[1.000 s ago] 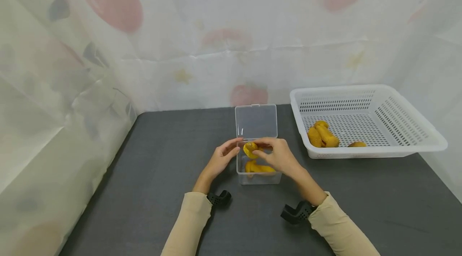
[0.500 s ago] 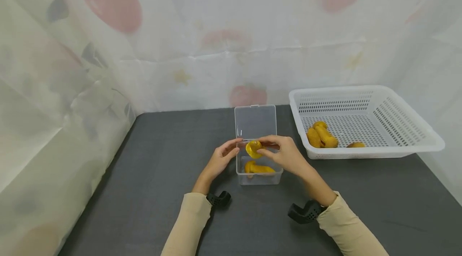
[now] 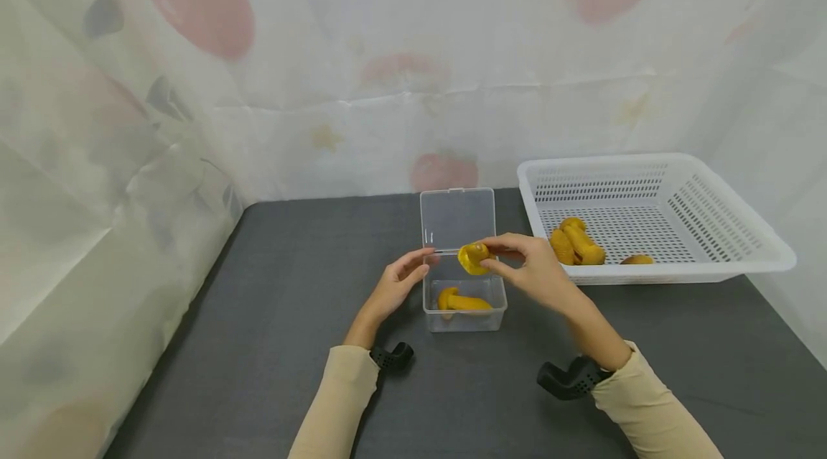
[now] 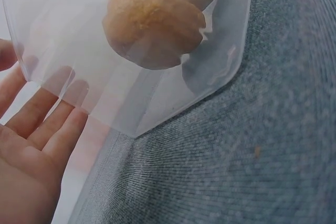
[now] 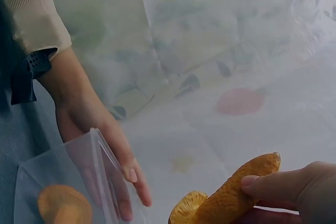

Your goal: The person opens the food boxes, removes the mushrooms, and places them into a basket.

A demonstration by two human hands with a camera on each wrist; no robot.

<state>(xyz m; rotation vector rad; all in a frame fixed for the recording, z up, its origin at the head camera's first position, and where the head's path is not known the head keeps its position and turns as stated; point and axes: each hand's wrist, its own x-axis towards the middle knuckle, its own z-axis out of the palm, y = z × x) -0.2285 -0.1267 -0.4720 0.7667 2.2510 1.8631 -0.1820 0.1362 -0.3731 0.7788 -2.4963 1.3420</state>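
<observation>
Thumb and fingers of my right hand (image 3: 541, 269) pinch a yellow mushroom (image 3: 473, 259) by its stem (image 5: 247, 184), above the back right part of a clear plastic box (image 3: 465, 322). The cap points left, its gilled underside showing in the right wrist view. My left hand (image 3: 391, 288) rests against the box's left side, its fingers (image 4: 47, 114) extended along the wall. Inside the box lies another yellow mushroom (image 3: 466, 302), cap to the left. The box's hinged lid (image 3: 457, 218) stands raised at the back.
A white perforated basket (image 3: 672, 272) stands at the back right, with several yellow mushrooms (image 3: 584, 247) inside, mostly at its left end. Dark cloth covers the table (image 3: 310, 272). A printed curtain (image 3: 310, 49) hangs behind and at the left.
My right hand has moved right and slightly up, carrying the mushroom from over the box's left part to its back right. The left hand and the box have stayed in place.
</observation>
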